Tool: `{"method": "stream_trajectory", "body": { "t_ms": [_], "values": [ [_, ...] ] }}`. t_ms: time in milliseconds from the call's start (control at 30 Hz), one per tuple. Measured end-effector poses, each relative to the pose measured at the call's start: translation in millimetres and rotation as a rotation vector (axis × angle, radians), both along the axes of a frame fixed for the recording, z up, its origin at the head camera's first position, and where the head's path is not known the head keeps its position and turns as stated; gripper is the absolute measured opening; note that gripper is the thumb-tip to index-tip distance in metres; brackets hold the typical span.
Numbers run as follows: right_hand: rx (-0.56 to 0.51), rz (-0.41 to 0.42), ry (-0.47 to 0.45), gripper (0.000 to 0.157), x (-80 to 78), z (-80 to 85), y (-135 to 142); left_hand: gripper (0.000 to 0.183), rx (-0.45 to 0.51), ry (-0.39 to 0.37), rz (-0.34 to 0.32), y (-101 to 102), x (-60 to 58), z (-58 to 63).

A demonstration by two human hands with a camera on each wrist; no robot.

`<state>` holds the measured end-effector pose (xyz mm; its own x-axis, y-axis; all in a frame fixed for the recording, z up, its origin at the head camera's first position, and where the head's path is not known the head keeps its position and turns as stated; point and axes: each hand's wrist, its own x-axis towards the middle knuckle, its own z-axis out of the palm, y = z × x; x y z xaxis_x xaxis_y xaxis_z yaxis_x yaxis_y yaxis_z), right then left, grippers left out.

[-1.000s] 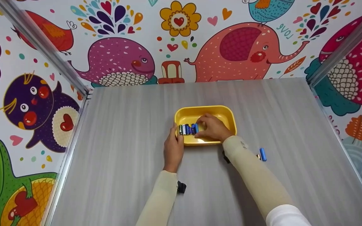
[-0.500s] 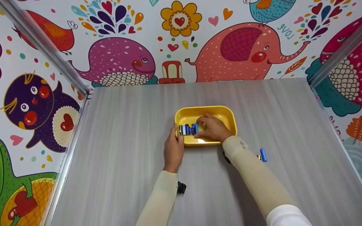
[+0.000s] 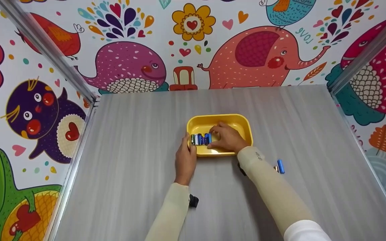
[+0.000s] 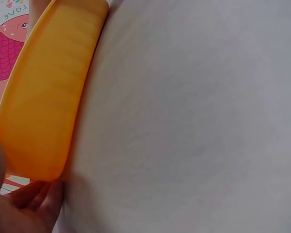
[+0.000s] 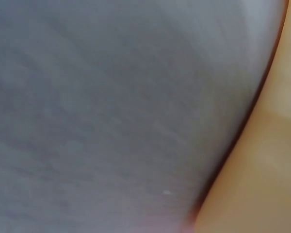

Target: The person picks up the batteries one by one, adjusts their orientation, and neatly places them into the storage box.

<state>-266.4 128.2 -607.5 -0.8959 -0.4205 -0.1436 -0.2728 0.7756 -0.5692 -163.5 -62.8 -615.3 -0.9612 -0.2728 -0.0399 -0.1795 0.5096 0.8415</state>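
Observation:
A yellow plastic tray (image 3: 219,116) stands on the table in the head view. My left hand (image 3: 185,162) grips its left end; in the left wrist view the fingers of my left hand (image 4: 31,206) lie against the outside of the tray (image 4: 51,87). Inside, several cylindrical batteries (image 3: 198,139) form a side-by-side row along the left part. My right hand (image 3: 227,136) reaches in and pinches the rightmost blue battery (image 3: 209,138), thumb at its near end and fingers at its far end. The right wrist view shows only the tray's outer wall (image 5: 262,170) and blurred tabletop.
Right of the tray, a loose blue battery (image 3: 280,166) lies on the grey table (image 3: 129,140). A copper-coloured end of another small battery-like thing (image 3: 276,168) shows beside it, partly hidden by the right sleeve (image 3: 270,184). Cartoon-printed walls enclose the table's back and sides.
Both hands, the tray and the battery row hold the same places. Only the head camera's view has shifted very slightly.

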Motion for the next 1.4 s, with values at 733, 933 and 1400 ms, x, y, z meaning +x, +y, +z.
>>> {"method": "stream_trajectory", "body": {
  "t_ms": [733,933,1400],
  "values": [
    [-0.389,-0.216,0.142,0.052,-2.6,23.7,15,0.049,-0.023,0.071,0.007,0,0.0,-3.0],
    [-0.434,-0.220,0.240,0.046,3.4,44.9,41,0.048,-0.009,0.047,0.017,-1,-0.3,-0.6],
    [-0.323,-0.166,0.267,0.042,30.1,79.0,126,0.049,-0.007,0.043,0.014,-2,-1.3,-3.5]
  ]
}}
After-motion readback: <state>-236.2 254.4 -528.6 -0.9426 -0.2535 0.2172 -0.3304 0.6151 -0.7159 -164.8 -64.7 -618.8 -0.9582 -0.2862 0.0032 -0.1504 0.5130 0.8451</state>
